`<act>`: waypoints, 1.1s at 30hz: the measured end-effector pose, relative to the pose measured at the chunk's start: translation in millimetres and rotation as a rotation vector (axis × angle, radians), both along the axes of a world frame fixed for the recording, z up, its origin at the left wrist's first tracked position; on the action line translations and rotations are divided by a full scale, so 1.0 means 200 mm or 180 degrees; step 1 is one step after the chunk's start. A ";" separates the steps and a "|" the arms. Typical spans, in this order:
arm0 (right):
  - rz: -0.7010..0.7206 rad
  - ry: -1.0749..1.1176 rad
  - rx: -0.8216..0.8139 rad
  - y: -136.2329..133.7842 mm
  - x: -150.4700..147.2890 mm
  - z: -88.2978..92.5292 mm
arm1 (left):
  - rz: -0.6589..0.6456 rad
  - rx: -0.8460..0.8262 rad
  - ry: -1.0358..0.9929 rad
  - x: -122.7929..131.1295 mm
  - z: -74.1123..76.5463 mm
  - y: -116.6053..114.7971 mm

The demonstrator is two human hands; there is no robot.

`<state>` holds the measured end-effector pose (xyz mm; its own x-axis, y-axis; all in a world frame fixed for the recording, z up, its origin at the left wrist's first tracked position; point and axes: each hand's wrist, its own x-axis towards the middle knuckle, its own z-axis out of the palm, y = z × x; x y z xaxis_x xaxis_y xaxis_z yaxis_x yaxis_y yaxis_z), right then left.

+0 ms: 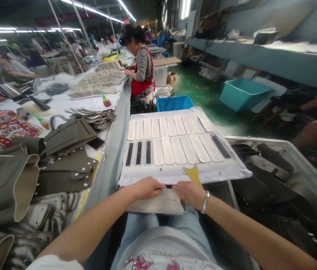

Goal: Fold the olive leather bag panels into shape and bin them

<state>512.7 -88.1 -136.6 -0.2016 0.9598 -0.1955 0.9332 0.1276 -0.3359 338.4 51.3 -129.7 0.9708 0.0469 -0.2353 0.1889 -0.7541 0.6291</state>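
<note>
My left hand (146, 188) and my right hand (190, 193) both press down with curled fingers on the far edge of a flat pale grey leather piece (158, 205) resting over my lap. A yellow scraper-like tool (193, 174) sticks up from my right hand's fingers. Just beyond lies a white board (231, 170) carrying two rows of cream strips (175, 144) and a few black strips (138, 153).
Olive-green bag parts (62, 150) pile up on the long table at left. A person in a red apron (143, 69) works further along. A blue bin (175, 102), a teal bin (241, 93) and a tray of dark pieces (282, 176) stand right.
</note>
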 end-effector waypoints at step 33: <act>-0.0562 0.1508 -0.1754 0.28 0.09 -0.05 | -0.0478 0.0282 0.0367 -0.20 0.07 0.16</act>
